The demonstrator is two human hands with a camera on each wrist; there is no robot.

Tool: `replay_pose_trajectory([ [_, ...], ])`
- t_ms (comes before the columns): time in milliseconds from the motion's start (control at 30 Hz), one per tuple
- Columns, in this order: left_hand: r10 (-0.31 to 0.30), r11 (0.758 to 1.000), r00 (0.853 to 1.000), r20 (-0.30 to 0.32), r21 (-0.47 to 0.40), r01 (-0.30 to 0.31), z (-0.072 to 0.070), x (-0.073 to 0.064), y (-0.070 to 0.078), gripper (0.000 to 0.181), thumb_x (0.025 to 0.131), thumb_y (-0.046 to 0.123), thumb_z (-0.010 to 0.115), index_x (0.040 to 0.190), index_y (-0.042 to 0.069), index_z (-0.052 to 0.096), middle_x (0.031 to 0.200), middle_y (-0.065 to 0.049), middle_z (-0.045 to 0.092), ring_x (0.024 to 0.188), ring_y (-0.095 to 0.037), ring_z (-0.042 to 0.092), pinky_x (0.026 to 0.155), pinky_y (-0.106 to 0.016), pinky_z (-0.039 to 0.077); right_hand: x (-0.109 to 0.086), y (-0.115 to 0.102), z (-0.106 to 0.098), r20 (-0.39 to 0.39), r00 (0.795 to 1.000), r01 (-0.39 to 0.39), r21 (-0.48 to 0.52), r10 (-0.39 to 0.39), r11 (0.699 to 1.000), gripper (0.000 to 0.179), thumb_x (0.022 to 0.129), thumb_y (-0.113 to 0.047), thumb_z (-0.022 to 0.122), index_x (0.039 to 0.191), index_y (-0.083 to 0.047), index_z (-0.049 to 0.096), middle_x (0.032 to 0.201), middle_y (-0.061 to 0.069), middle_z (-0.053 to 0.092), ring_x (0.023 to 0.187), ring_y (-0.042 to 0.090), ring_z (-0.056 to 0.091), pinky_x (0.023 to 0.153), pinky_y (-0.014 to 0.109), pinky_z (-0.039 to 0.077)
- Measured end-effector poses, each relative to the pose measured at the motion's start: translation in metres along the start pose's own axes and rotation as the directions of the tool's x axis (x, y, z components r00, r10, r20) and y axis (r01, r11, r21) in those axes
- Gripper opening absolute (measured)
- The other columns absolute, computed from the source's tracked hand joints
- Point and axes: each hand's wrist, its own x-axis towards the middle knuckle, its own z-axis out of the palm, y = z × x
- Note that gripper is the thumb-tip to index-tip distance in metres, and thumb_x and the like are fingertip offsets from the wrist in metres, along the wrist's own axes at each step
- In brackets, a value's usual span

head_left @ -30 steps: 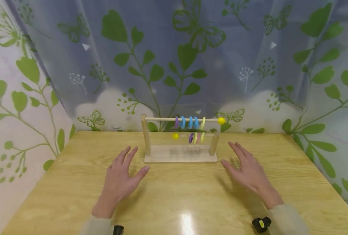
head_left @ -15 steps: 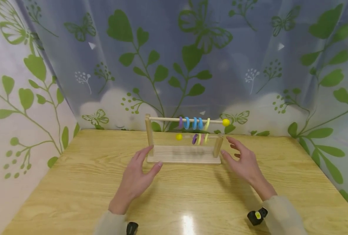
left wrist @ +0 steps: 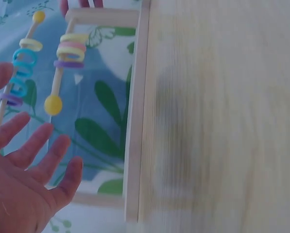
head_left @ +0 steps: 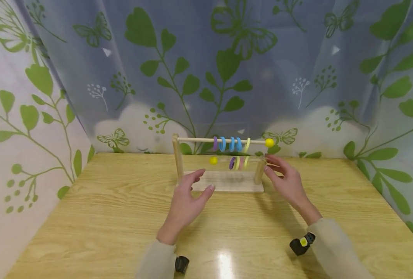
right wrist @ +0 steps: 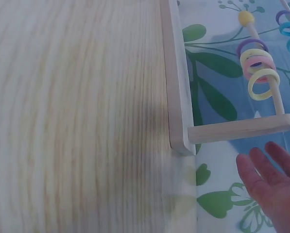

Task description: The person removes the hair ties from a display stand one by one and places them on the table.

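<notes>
A wooden rack (head_left: 224, 186) stands on the table with two horizontal rods. Its upper rod (head_left: 199, 140) carries a purple ring (head_left: 215, 143), several blue rings (head_left: 222, 144) and a pale yellow ring (head_left: 247, 145), with a yellow ball (head_left: 269, 143) at the right end. The lower rod holds purple, yellow and pink rings (right wrist: 259, 63) and ends in another yellow ball (left wrist: 53, 105). My left hand (head_left: 187, 205) is before the rack's left part, fingers spread and holding nothing. My right hand (head_left: 288, 184) is beside the short right post (right wrist: 242, 127), its index fingertip at the post's top; firm contact cannot be told.
The wooden table (head_left: 98, 217) extends around the rack. Behind it hangs a blue and white curtain (head_left: 192, 77) with green leaves and butterflies. A black wrist camera (head_left: 302, 244) sits by the right sleeve, another (head_left: 182, 264) by the left.
My left hand has moved right and forward, from left of the rack to in front of it. My right hand has come in from the right to the short post. The rings keep their places.
</notes>
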Motion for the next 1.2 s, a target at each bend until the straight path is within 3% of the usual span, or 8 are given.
replay_pose_trajectory([
  [100,-0.004,0.999,1.000,-0.010,-0.048,0.003,0.011,0.005,0.003,0.051,0.096,0.035,0.072,0.142,0.018,0.058,0.140,-0.004,0.062,0.128,-0.032,0.059,0.102,-0.057,0.048,0.003,0.003,0.001,-0.006,1.000,-0.017,0.070,0.018,0.997,0.045,0.105,-0.024,0.059,0.146,-0.007,0.055,0.142,0.020,0.060,0.115,0.008,0.065,0.083,0.010,0.052],
  [233,-0.017,0.996,1.000,-0.008,-0.092,0.016,0.024,0.009,0.005,0.049,0.096,0.035,0.072,0.140,0.018,0.059,0.138,-0.004,0.064,0.126,-0.035,0.060,0.101,-0.056,0.048,0.007,0.005,0.003,-0.024,0.999,-0.022,0.145,0.026,0.989,0.043,0.105,-0.022,0.059,0.142,-0.001,0.056,0.139,0.022,0.061,0.105,-0.011,0.060,0.082,0.012,0.055],
  [533,-0.032,0.990,0.999,-0.021,-0.137,0.028,0.046,0.018,0.008,0.046,0.096,0.029,0.071,0.138,0.015,0.060,0.135,-0.007,0.065,0.123,-0.036,0.062,0.101,-0.056,0.050,0.012,0.009,0.007,-0.083,0.995,-0.034,0.208,0.053,0.977,0.037,0.104,-0.021,0.060,0.133,0.001,0.060,0.128,0.023,0.066,0.096,-0.004,0.067,0.079,0.023,0.061],
  [767,-0.072,0.976,0.997,-0.039,-0.209,0.062,0.059,0.025,0.009,0.042,0.097,0.029,0.070,0.136,0.015,0.061,0.132,-0.007,0.066,0.122,-0.037,0.063,0.100,-0.054,0.051,0.011,0.011,0.009,-0.086,0.993,-0.063,0.249,0.087,0.967,0.036,0.104,-0.024,0.061,0.131,0.000,0.062,0.117,0.002,0.070,0.094,-0.002,0.068,0.078,0.023,0.061],
  [1000,-0.070,0.980,0.994,-0.086,-0.191,0.052,0.071,0.033,0.014,0.037,0.097,0.030,0.069,0.131,0.016,0.065,0.127,-0.004,0.069,0.115,-0.031,0.067,0.096,-0.050,0.053,0.015,0.010,0.011,-0.095,0.994,-0.039,0.230,0.062,0.972,0.035,0.104,-0.023,0.060,0.131,0.001,0.061,0.125,0.020,0.067,0.094,-0.001,0.068,0.077,0.025,0.062],
  [1200,-0.099,0.984,0.981,-0.166,-0.165,0.071,0.079,0.040,0.017,0.032,0.096,0.029,0.069,0.125,0.015,0.068,0.122,-0.004,0.071,0.107,-0.028,0.071,0.091,-0.044,0.055,0.018,0.010,0.013,-0.085,0.995,-0.030,0.240,0.051,0.970,0.035,0.105,-0.022,0.059,0.132,0.001,0.060,0.129,0.027,0.065,0.093,0.000,0.068,0.077,0.027,0.062],
])
